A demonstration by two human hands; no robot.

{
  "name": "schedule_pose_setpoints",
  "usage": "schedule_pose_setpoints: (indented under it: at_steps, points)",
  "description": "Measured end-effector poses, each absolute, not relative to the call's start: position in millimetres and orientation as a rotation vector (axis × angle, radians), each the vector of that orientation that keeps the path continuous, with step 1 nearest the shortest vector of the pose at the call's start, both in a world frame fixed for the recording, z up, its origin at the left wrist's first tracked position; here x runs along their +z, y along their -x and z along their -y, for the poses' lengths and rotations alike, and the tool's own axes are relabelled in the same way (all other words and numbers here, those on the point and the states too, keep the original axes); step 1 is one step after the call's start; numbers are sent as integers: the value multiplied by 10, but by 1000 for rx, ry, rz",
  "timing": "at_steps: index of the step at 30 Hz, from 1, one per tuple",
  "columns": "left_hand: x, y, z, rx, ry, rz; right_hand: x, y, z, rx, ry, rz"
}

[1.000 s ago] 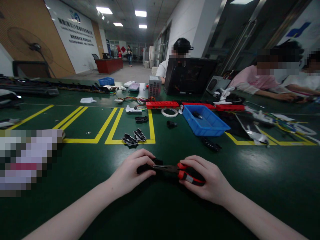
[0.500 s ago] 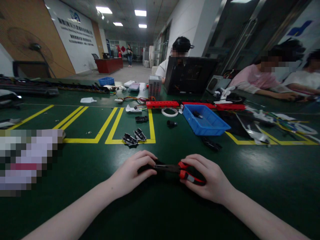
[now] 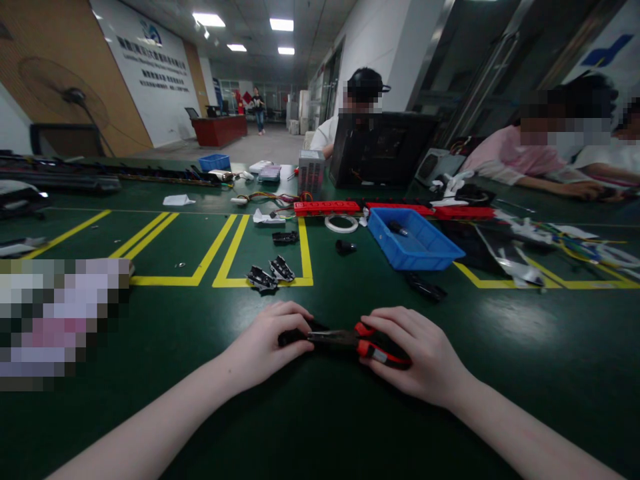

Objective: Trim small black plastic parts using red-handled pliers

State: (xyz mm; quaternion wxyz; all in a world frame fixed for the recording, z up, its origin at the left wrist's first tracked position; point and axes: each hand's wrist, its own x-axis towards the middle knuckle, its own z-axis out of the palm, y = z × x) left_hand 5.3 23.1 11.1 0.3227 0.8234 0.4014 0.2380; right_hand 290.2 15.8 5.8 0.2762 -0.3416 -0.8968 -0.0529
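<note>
My left hand point(image 3: 263, 343) presses a small black part point(image 3: 295, 336) down on the green table point(image 3: 320, 413). My right hand point(image 3: 417, 353) grips red-and-black pliers point(image 3: 370, 347) by the handles. The pliers' dark jaws point left and meet the black part under my left fingers. Both hands rest low on the table, close together near its front edge. Most of the black part is hidden by my fingers.
Two small black parts point(image 3: 270, 273) lie just beyond my hands on a yellow line. A blue bin point(image 3: 415, 240), a roll of tape point(image 3: 341, 223), red power strips point(image 3: 327, 207) and a black computer case point(image 3: 383, 157) stand farther back. Other people sit across and to the right.
Both hands have hardly moved; the pliers stay on the black part. The view has shifted very slightly.
</note>
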Motion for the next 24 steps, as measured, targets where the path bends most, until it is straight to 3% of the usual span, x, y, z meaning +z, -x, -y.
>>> schedule_pose_setpoints:
  at_steps: [24]
  points:
    - [128,-63,-206,635,-2222,-1031,61,-2912,-155,-271,899,2402]
